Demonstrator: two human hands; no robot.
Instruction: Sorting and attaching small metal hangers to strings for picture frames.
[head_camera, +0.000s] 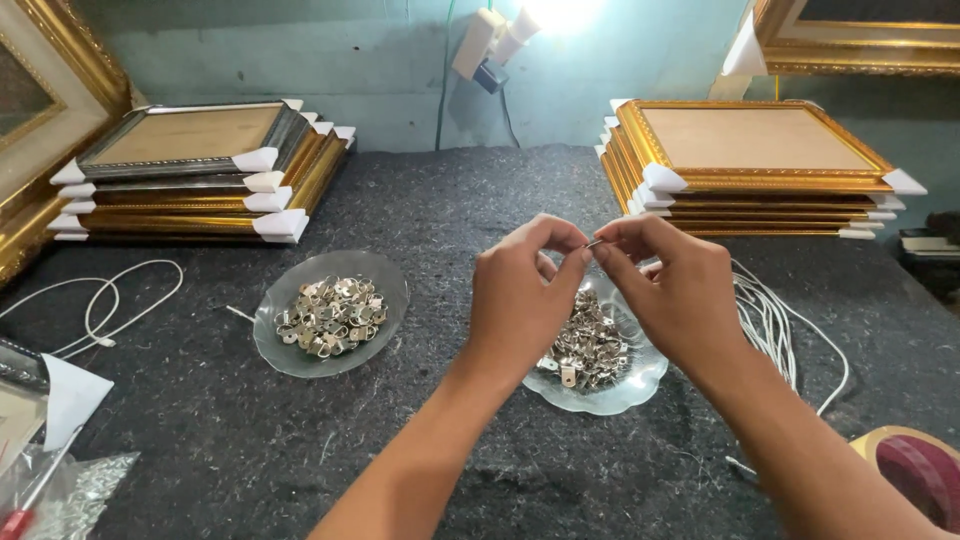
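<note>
Silver metal is pinched between both hands: a small hanger piece (594, 243) is held by the left hand (522, 298) and right hand (678, 290) above a glass dish (640, 385) of hangers. At nine o'clock another dish (385, 275) is seen; white cords (775, 325) lie at three o'clock on the grey counter (450, 200).

The felt tabletop (480, 200) was dark grey and speckled with pale lint. Both glass dishes (275, 345) were clear, heaped with silvery metal hangers (330, 315). The stacked frames (760, 180) were gold with ornate borders, tan backing boards and white corner guards (662, 178). The cords (775, 320) were white.
</note>
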